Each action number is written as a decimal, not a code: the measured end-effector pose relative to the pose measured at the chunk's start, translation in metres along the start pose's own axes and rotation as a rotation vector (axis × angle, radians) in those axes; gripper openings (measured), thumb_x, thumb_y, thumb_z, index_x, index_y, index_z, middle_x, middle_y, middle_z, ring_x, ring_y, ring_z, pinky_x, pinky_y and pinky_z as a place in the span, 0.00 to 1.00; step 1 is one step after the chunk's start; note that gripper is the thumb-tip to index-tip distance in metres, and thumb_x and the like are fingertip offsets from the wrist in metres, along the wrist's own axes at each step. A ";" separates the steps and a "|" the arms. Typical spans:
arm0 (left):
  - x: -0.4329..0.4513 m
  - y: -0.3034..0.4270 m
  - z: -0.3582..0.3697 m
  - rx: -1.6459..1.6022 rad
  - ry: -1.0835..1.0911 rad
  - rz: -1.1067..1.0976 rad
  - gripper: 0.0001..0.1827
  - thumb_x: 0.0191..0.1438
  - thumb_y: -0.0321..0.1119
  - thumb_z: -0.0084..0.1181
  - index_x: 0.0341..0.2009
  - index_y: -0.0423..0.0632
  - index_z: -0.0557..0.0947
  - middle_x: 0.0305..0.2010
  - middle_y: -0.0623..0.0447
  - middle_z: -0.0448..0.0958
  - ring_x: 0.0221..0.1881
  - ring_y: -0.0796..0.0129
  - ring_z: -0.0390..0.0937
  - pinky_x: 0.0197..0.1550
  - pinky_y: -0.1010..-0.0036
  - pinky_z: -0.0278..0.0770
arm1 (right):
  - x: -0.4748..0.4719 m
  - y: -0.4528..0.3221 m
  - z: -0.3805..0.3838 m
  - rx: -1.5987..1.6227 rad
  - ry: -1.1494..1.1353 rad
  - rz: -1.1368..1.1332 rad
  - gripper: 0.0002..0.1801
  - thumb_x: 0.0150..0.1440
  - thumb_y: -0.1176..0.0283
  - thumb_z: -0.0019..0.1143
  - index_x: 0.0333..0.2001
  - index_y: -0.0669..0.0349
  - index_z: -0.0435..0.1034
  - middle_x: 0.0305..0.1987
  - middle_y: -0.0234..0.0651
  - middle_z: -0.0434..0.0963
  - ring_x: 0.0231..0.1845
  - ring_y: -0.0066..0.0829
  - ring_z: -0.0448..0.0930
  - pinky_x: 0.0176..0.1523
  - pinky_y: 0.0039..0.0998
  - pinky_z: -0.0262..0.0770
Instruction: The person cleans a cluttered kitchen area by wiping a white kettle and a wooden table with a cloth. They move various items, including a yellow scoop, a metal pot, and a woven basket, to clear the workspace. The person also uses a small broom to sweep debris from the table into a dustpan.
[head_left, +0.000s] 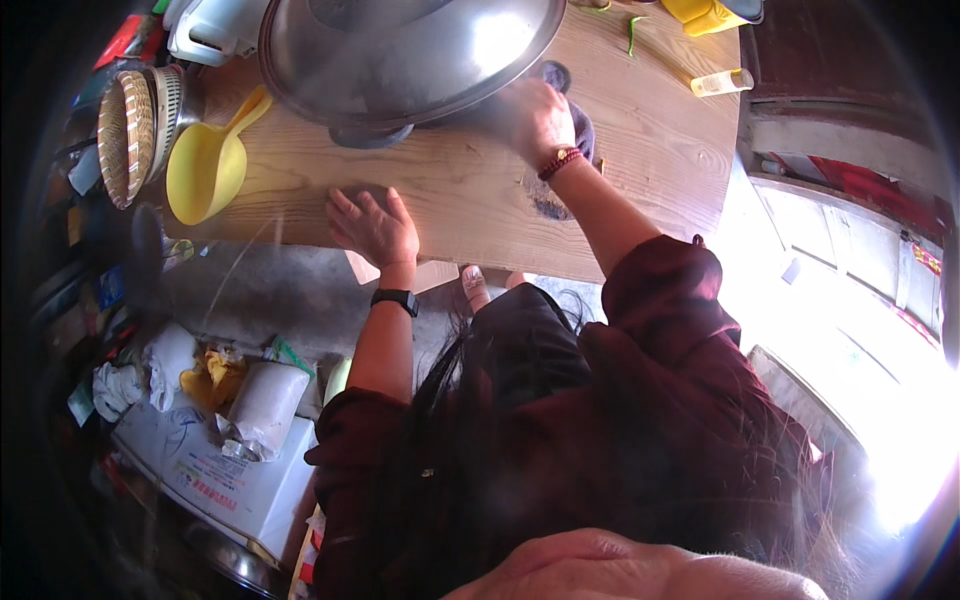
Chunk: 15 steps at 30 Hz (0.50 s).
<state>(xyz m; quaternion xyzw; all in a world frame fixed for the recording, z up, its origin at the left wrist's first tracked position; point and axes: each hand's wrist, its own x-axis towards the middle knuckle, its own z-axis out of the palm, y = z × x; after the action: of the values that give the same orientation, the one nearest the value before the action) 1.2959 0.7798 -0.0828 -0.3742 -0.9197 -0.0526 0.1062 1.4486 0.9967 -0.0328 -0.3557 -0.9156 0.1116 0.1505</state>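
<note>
My left hand (377, 227) rests near the front edge of the wooden table (465, 195), fingers spread and holding nothing. Farther right, my right hand (537, 120) is blurred beside the rim of a large metal wok lid (420, 67). Dark cloth (583, 133) shows beside and beyond that hand. Whether its fingers hold the cloth cannot be told. Beneath the lid's near rim a dark rounded handle (371, 137) pokes out. What the lid covers is hidden. A dark burn mark (551, 204) is on the tabletop near my right forearm.
At the table's left are a yellow plastic scoop (202, 172), a woven basket (124, 142) and a white plastic container (217, 26). A small bottle (721, 82) lies at the right edge, with a green chili pepper (632, 36) farther back. A white box (225, 465) bearing bags stands lower left.
</note>
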 end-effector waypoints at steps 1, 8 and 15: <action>0.001 0.001 -0.002 0.002 -0.010 -0.003 0.25 0.55 0.52 0.47 0.40 0.40 0.76 0.65 0.38 0.53 0.66 0.43 0.48 0.60 0.45 0.49 | -0.002 -0.016 -0.010 -0.011 -0.087 0.038 0.08 0.41 0.75 0.55 0.29 0.57 0.71 0.33 0.33 0.74 0.38 0.39 0.75 0.40 0.36 0.73; 0.001 0.003 -0.006 -0.016 -0.046 0.004 0.25 0.55 0.52 0.46 0.40 0.39 0.76 0.64 0.37 0.54 0.66 0.42 0.48 0.59 0.44 0.50 | -0.064 -0.006 0.023 0.276 0.064 -0.385 0.11 0.43 0.79 0.54 0.35 0.62 0.73 0.42 0.40 0.76 0.45 0.42 0.76 0.48 0.36 0.73; -0.003 0.000 0.002 0.000 -0.016 0.021 0.25 0.58 0.53 0.40 0.42 0.42 0.75 0.65 0.37 0.55 0.65 0.42 0.50 0.58 0.45 0.51 | -0.038 -0.013 0.027 0.112 0.182 0.242 0.29 0.46 0.63 0.59 0.53 0.56 0.66 0.62 0.45 0.63 0.64 0.46 0.60 0.65 0.41 0.57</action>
<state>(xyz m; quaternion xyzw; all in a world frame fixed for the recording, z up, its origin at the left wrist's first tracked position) 1.2980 0.7777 -0.0852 -0.3844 -0.9165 -0.0488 0.0994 1.4578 0.9590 -0.0612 -0.4632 -0.8409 0.1471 0.2380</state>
